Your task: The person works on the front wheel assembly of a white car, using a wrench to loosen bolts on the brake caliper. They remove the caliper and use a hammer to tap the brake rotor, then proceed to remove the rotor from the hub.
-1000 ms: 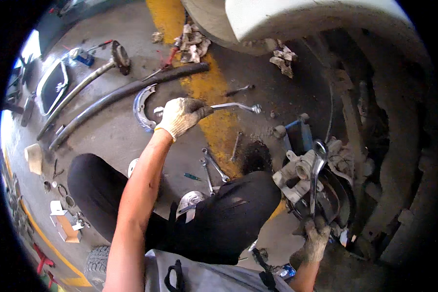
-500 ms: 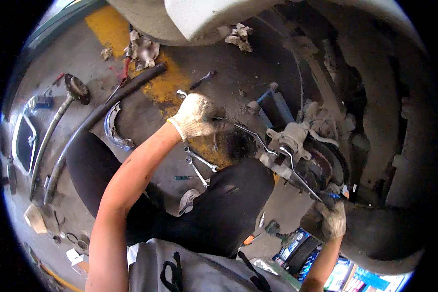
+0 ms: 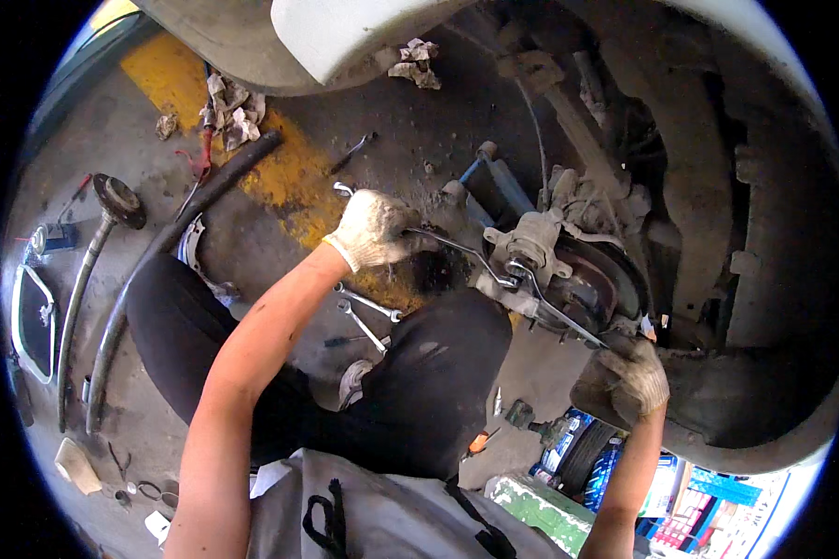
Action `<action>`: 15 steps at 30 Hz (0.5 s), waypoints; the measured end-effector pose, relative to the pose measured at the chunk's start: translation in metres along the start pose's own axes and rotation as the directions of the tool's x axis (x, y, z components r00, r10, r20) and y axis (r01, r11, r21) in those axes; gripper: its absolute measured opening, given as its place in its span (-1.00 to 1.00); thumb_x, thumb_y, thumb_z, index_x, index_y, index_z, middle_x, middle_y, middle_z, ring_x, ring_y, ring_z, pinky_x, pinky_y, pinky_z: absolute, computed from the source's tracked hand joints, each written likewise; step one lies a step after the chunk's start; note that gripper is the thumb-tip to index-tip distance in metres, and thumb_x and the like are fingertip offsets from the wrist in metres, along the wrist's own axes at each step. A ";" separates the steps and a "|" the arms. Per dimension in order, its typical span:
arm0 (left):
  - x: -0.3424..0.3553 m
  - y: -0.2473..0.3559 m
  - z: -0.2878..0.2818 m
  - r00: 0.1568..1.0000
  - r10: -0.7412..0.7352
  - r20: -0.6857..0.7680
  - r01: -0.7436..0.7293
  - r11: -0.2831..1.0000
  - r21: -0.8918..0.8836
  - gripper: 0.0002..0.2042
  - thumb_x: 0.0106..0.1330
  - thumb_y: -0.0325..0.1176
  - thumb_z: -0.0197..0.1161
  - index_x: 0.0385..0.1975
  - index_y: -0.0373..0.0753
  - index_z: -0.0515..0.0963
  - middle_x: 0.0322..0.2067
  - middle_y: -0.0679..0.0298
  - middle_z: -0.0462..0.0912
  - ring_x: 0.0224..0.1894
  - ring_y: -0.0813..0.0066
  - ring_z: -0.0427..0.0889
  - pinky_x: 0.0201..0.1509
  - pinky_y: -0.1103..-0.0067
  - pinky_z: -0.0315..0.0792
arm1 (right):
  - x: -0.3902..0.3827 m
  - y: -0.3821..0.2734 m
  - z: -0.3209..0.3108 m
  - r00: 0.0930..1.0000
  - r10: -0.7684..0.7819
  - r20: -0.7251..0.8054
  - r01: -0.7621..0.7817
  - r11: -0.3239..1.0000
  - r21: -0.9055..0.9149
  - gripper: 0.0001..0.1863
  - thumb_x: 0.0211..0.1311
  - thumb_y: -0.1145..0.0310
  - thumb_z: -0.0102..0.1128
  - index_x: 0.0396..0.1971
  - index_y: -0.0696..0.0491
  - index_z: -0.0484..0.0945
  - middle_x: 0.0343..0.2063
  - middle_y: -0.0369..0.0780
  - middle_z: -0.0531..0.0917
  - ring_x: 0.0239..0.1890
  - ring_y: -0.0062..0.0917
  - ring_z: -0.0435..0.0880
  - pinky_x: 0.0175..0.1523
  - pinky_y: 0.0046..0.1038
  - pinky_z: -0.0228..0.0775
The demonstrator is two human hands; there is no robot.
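Observation:
In the head view my left hand (image 3: 375, 228), in a cream knit glove, is closed round an offset wrench (image 3: 457, 244). That wrench reaches right to a grey metal casting (image 3: 531, 240) on the brake assembly (image 3: 587, 289) under the vehicle. My right hand (image 3: 636, 373), gloved and dirtier, grips a second wrench (image 3: 564, 312) from the lower right. Both wrench heads meet at the lower front of the casting; whether each is seated on a fastener I cannot tell. A blue tube-like part (image 3: 511, 191) is just behind.
Loose wrenches (image 3: 368, 307) lie between my bent knees. A long dark pipe (image 3: 252, 154), a rod with a flanged end (image 3: 93, 252), a framed panel (image 3: 35, 324) and crumpled rags (image 3: 238, 116) lie leftward. The white bodywork (image 3: 345, 37) overhangs. Colourful boxes (image 3: 718, 489) sit at lower right.
My left hand's wrench has moved down and right to the brake assembly. My right hand has risen with its wrench. The view has shifted, bringing more of the wheel well and boxes in.

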State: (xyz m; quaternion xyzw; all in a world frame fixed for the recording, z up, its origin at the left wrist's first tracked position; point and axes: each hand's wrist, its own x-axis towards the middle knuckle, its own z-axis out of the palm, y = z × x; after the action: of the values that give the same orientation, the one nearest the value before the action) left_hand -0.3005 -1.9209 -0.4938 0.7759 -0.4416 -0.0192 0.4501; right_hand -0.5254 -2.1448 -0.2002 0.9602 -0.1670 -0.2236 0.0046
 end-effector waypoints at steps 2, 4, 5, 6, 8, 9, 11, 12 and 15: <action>-0.004 0.001 0.003 1.000 -0.010 -0.004 0.010 1.000 0.024 -0.63 -0.04 0.08 0.16 -0.62 -0.15 0.58 -0.68 0.16 0.51 -0.56 0.21 0.53 -0.51 0.40 0.36 | 0.003 -0.015 -0.007 0.965 0.245 0.094 -0.254 0.962 0.098 -0.68 0.00 0.24 0.15 -0.26 0.11 0.54 -0.47 -0.13 0.59 -0.45 -0.41 0.53 -0.27 -0.45 0.34; -0.005 0.011 0.002 0.997 -0.055 0.050 0.052 0.997 0.062 -0.62 -0.04 0.08 0.15 -0.64 -0.16 0.57 -0.69 0.17 0.51 -0.56 0.22 0.53 -0.51 0.40 0.36 | 0.000 -0.019 -0.007 0.919 0.361 0.157 -0.385 0.907 0.168 -0.67 0.01 0.23 0.13 -0.25 0.11 0.53 -0.46 -0.11 0.59 -0.44 -0.39 0.53 -0.27 -0.44 0.34; -0.008 0.013 0.003 0.998 -0.049 0.032 0.047 0.998 0.052 -0.63 -0.03 0.07 0.15 -0.64 -0.16 0.57 -0.69 0.18 0.50 -0.55 0.22 0.53 -0.52 0.41 0.36 | -0.005 -0.014 -0.002 0.919 0.358 0.166 -0.387 0.899 0.203 -0.67 0.01 0.23 0.13 -0.23 0.10 0.53 -0.47 -0.11 0.59 -0.45 -0.39 0.53 -0.28 -0.44 0.34; -0.012 0.013 0.003 0.999 -0.048 0.018 0.047 0.998 0.048 -0.63 -0.03 0.07 0.15 -0.64 -0.16 0.57 -0.70 0.18 0.50 -0.55 0.22 0.53 -0.52 0.41 0.36 | -0.006 -0.016 0.002 0.920 0.348 0.179 -0.384 0.891 0.242 -0.66 0.02 0.23 0.13 -0.22 0.10 0.52 -0.47 -0.11 0.59 -0.45 -0.39 0.53 -0.28 -0.44 0.34; -0.018 0.015 0.003 0.996 -0.088 0.017 0.087 0.994 0.062 -0.63 -0.03 0.06 0.15 -0.64 -0.16 0.57 -0.70 0.20 0.50 -0.55 0.23 0.53 -0.52 0.42 0.36 | -0.014 -0.030 0.002 0.931 0.329 0.157 -0.352 0.923 0.152 -0.68 -0.03 0.30 0.11 -0.24 0.13 0.51 -0.35 -0.07 0.56 -0.30 -0.27 0.51 -0.20 -0.37 0.32; -0.021 0.015 0.001 0.991 -0.135 0.025 0.133 0.987 0.089 -0.64 -0.02 0.05 0.15 -0.64 -0.16 0.57 -0.69 0.20 0.50 -0.55 0.23 0.54 -0.52 0.42 0.36 | -0.014 -0.043 0.000 0.939 0.310 0.146 -0.327 0.939 0.107 -0.68 -0.05 0.34 0.11 -0.25 0.14 0.50 -0.29 -0.04 0.54 -0.23 -0.20 0.50 -0.16 -0.34 0.31; -0.026 0.013 0.004 0.979 -0.202 0.009 0.200 0.976 0.090 -0.64 -0.02 0.05 0.15 -0.65 -0.16 0.56 -0.69 0.21 0.50 -0.54 0.23 0.54 -0.52 0.42 0.36 | -0.011 -0.063 -0.002 0.921 0.349 0.174 -0.382 0.894 0.233 -0.67 -0.04 0.35 0.10 -0.21 0.14 0.49 -0.29 -0.04 0.54 -0.23 -0.19 0.49 -0.16 -0.36 0.31; -0.029 0.012 0.006 0.976 -0.219 -0.017 0.220 0.974 0.061 -0.64 -0.02 0.04 0.15 -0.65 -0.16 0.56 -0.69 0.22 0.50 -0.54 0.23 0.54 -0.52 0.42 0.36 | -0.013 -0.068 -0.004 0.904 0.387 0.181 -0.424 0.863 0.274 -0.67 -0.04 0.36 0.09 -0.22 0.14 0.49 -0.32 -0.04 0.55 -0.26 -0.22 0.51 -0.17 -0.38 0.32; -0.035 0.011 0.013 0.969 -0.241 -0.044 0.243 0.969 0.040 -0.64 -0.01 0.05 0.14 -0.66 -0.16 0.54 -0.69 0.22 0.51 -0.56 0.24 0.54 -0.54 0.42 0.36 | -0.021 -0.050 0.004 0.903 0.386 0.187 -0.428 0.839 0.335 -0.67 -0.06 0.39 0.08 -0.23 0.16 0.50 -0.44 -0.10 0.56 -0.37 -0.36 0.52 -0.22 -0.45 0.32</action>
State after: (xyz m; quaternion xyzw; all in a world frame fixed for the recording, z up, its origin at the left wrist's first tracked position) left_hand -0.3352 -1.9072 -0.5065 0.8342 -0.3352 -0.0491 0.4351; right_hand -0.5287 -2.0908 -0.1993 0.8721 -0.4061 -0.2357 -0.1376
